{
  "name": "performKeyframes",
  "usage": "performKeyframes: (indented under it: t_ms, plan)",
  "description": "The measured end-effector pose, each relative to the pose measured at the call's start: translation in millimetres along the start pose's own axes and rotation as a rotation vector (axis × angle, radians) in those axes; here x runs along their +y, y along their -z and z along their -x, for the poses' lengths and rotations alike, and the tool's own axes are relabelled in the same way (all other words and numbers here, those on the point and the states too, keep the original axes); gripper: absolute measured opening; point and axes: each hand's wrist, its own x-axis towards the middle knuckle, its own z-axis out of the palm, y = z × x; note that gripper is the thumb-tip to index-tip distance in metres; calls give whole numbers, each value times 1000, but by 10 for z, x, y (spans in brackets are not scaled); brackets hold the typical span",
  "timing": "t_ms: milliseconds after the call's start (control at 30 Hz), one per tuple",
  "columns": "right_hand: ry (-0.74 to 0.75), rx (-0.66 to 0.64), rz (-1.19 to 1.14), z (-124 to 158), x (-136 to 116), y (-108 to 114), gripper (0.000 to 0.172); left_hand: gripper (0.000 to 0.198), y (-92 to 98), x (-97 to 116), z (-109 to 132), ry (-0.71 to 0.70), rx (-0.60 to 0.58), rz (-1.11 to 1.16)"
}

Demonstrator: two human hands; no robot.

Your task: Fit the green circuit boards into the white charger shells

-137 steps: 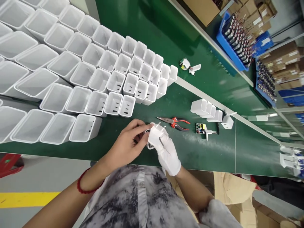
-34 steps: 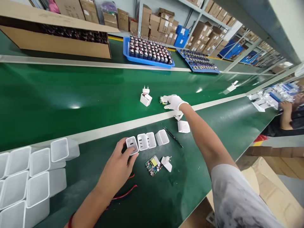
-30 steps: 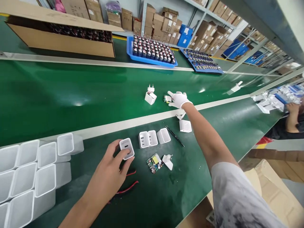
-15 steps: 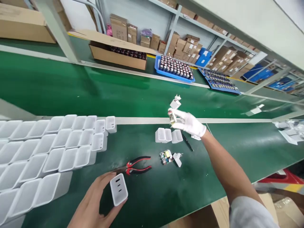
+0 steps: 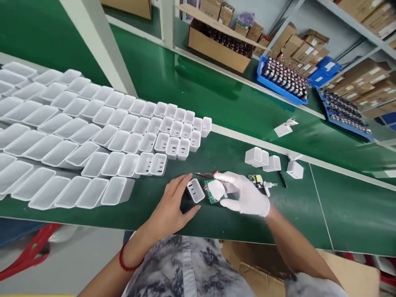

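A white charger case point(image 5: 196, 190) stands on the green bench with its open end up and slots showing inside. The bare fingers of my left hand point(image 5: 175, 202) curve around it, index finger at one corner and thumb by the opposite one. My right hand point(image 5: 246, 194), in a white glove, pinches a green circuit board point(image 5: 211, 197) with a white patch on its face, just right of the case. Behind the board lie pliers point(image 5: 206, 174), mostly hidden by the board and glove. Another circuit board point(image 5: 255, 180) with a white plug point(image 5: 269, 186) lies beyond my right hand.
Rows of white cases point(image 5: 93, 165) fill the left side. Further right are more cases point(image 5: 253, 156), a black pen point(image 5: 282, 179) and an assembled charger point(image 5: 295, 169). A charger with a plug point(image 5: 283, 128) lies across the rail. Blue trays point(image 5: 281, 88) and a cardboard box point(image 5: 216, 49) stand behind.
My right hand has come left and down with the board, from the far side of the bench to beside the case. The view has turned left; the left hand stays around the case.
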Motion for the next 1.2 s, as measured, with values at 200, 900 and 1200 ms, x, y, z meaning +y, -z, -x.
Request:
performKeyframes:
  t_ms: [200, 900, 1200]
  plan:
    - [-123, 76, -120, 92, -13, -232, 66, 58, 3, -82, -36, -2, 90, 98]
    - [264, -248, 1186, -567, -769, -128, 19, 59, -18, -170, -118, -27, -50, 192]
    - [232, -210, 1312, -551, -815, -250, 10, 59, -18, -199, -112, -44, -60, 206]
